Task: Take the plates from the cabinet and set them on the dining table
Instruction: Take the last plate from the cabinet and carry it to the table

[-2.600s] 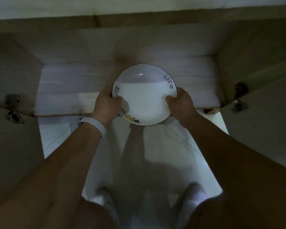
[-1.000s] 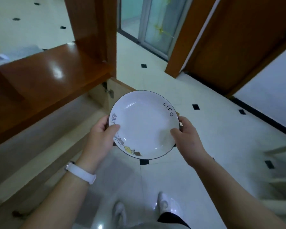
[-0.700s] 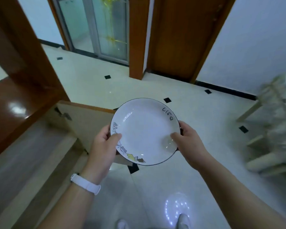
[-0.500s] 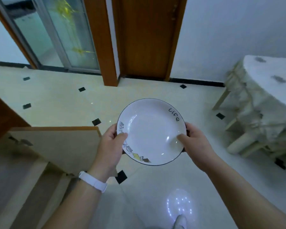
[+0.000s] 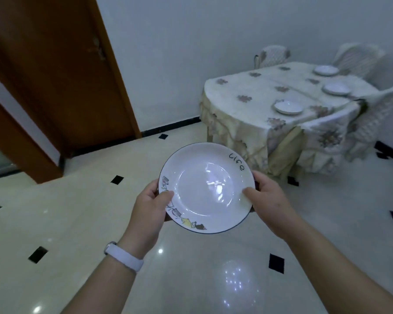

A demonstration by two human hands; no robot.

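Two bare hands hold one white plate (image 5: 205, 188) out in front of the person, above a glossy cream floor (image 5: 55, 223) dotted with small black diamond tiles. At far left stands a brown wooden door (image 5: 61, 71) in its frame. A white band (image 5: 124, 257) circles the left wrist. The left hand (image 5: 149, 209) grips the plate's left rim, thumb on top beside a row of small cartoon pictures, fingers hidden underneath. The plate has a thin dark edge and the word "life" written near its upper right. The right hand (image 5: 270, 200) clasps the right rim the same way, thumb on top. Further right, against the pale wall, is a dining table (image 5: 247, 87) under a floral cloth, well apart from the held plate. Three more plates lie on it: the nearest (image 5: 288, 107), a middle one (image 5: 336, 89) and the farthest (image 5: 326, 70). Covered chairs (image 5: 322, 141) crowd the table's right side
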